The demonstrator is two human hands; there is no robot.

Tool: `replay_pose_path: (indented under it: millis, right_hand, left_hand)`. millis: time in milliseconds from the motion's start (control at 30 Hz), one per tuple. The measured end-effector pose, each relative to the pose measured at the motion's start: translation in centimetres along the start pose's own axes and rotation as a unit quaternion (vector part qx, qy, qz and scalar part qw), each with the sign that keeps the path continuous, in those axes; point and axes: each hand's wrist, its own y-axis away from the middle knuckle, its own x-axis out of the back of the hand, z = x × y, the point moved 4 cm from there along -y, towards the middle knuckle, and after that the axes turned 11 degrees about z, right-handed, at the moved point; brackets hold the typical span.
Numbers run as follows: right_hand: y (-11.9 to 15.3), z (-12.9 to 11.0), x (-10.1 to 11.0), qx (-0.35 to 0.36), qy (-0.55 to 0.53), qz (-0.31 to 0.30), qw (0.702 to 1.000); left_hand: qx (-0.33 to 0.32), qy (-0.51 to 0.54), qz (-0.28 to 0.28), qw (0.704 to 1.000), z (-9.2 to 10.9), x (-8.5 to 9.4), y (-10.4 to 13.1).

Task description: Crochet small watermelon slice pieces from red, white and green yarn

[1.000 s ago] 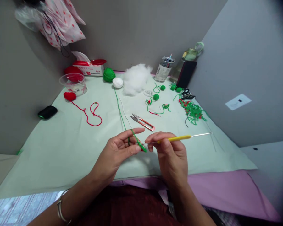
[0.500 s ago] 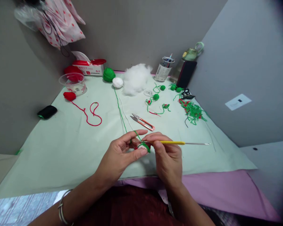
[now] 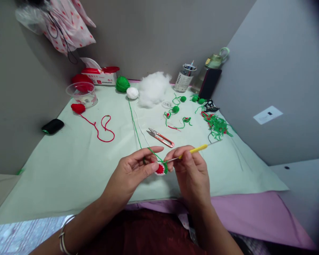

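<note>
A person's left hand (image 3: 130,171) pinched a small round crochet piece (image 3: 160,169), red at the centre, ringed in white and edged partly in green, above the worktop (image 3: 101,177) near the middle of its near edge. The forefinger stretched out with green yarn (image 3: 135,124) over it; the thumb pressed on the piece. The right hand (image 3: 194,173), fingers curled closed, gripped a yellow-handled hook (image 3: 199,148) between thumb and fingers, its thin metal shaft reaching to the piece.

Just beyond the hands lay orange-handled snips (image 3: 163,139), beside a white strand (image 3: 140,125) that ran toward the left hand. Toward the far edge sat a green yarn ball (image 3: 122,84), a white ball (image 3: 132,93) and a heap of white stuffing (image 3: 154,89). A tissue box (image 3: 106,78) and a clear tub (image 3: 89,99) stood by the far left corner, a small red bundle (image 3: 78,108) in front of the tub, and a black object (image 3: 52,126) rested at the left edge. Near the far right corner stood a jar of pens (image 3: 184,80), a green-lidded bottle (image 3: 214,61) and a dark phone (image 3: 210,84), the phone leaning upright; tangled green and red scraps (image 3: 218,125) lay along the right edge.
</note>
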Motion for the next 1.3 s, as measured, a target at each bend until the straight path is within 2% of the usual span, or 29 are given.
replay_pose_path:
  millis: [167,367,567,633,700,767,833,900,967,1033,1100,1167,1233,1300]
  right_hand:
    - [0.7,-0.7,0.3,0.084,0.07,-0.015,0.994]
    - [1.8,-1.7,0.0,0.227,0.182,-0.025,0.956]
    - [2.5,-1.9,0.0,0.339,0.275,-0.071,0.897]
    - [2.8,-1.7,0.0,0.376,0.318,-0.082,0.867]
    - [3.2,-1.4,-0.2,0.411,0.378,-0.091,0.825]
    - [3.5,-1.3,-0.3,0.42,0.406,-0.084,0.807]
    - [3.4,-1.4,-0.3,0.408,0.393,-0.058,0.822]
    - [2.8,-1.6,-0.1,0.357,0.331,-0.018,0.873]
    - [2.0,-1.6,0.0,0.275,0.236,0.014,0.932]
    - [1.4,-1.4,-0.1,0.201,0.168,0.019,0.965]
    - [1.1,-1.2,-0.5,0.182,0.168,0.004,0.969]
    - [1.2,-1.1,-0.8,0.196,0.191,-0.001,0.962]
    - [1.6,-1.0,-0.8,0.227,0.215,0.001,0.95]
    - [2.2,-0.9,-0.9,0.283,0.266,-0.005,0.921]
  left_hand:
    - [-0.006,-0.003,0.001,1.0,0.1,0.1,0.0]
    - [-0.017,-0.011,0.013,1.0,0.5,0.0,0.1]
    - [-0.066,-0.056,0.067,0.994,1.0,-0.2,0.4]
    - [-0.068,-0.041,0.075,0.994,0.9,-0.4,0.6]
    - [-0.046,0.0,0.068,0.997,0.6,-0.7,0.6]
    - [0.019,0.06,0.036,0.997,0.0,-0.9,0.5]
    - [0.097,0.112,-0.001,0.989,-0.5,-1.0,0.3]
    - [0.125,0.128,-0.013,0.984,-0.5,-0.7,0.1]
    - [0.092,0.118,0.002,0.989,-0.2,-0.3,-0.1]
    - [0.059,0.1,0.007,0.993,0.1,-0.2,-0.1]
    - [0.048,0.085,-0.001,0.995,0.0,-0.4,0.0]
    - [0.043,0.073,-0.001,0.996,-0.2,-0.7,0.0]
    - [0.03,0.073,0.016,0.997,-0.4,-0.8,0.0]
    - [0.024,0.095,0.031,0.995,-0.5,-0.9,-0.1]
